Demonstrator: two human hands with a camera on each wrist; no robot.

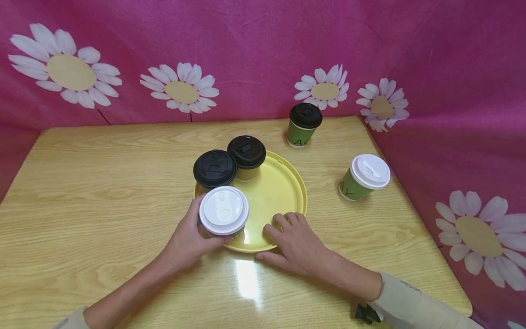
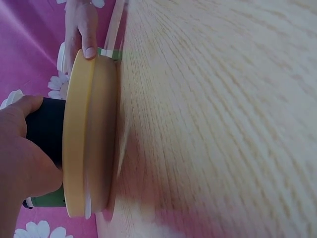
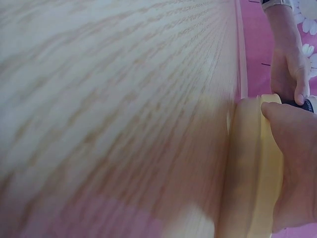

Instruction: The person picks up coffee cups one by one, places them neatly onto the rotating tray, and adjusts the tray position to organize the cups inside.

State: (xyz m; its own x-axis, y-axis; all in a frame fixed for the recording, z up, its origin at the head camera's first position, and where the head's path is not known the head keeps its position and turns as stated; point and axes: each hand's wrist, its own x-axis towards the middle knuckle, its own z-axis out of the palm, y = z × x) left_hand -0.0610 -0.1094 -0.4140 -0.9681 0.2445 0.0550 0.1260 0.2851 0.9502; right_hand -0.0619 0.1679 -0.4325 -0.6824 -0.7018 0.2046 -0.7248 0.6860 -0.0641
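Observation:
My left hand (image 1: 186,240) grips a paper coffee cup (image 1: 223,211) with a white lid, at the near left of a round yellow tray (image 1: 283,192). The left wrist view shows the dark cup body (image 2: 47,126) between thumb and fingers, beside the tray's wall; whether its base touches the tray is hidden. My right hand (image 1: 297,246) holds the tray's near right rim, fingers bent over the inside and thumb outside. Two cups with black lids stand together at the tray's left and back, one black-lidded cup (image 1: 215,169) just behind the white lid and another black-lidded cup (image 1: 246,153) farther back.
Beyond the tray, a green cup (image 1: 302,130) with a black lid stands near the table's back edge. Another green cup (image 1: 357,183), with a white lid, is to the right. A pink flowered cloth (image 1: 255,55) hangs behind the wooden table (image 1: 102,192).

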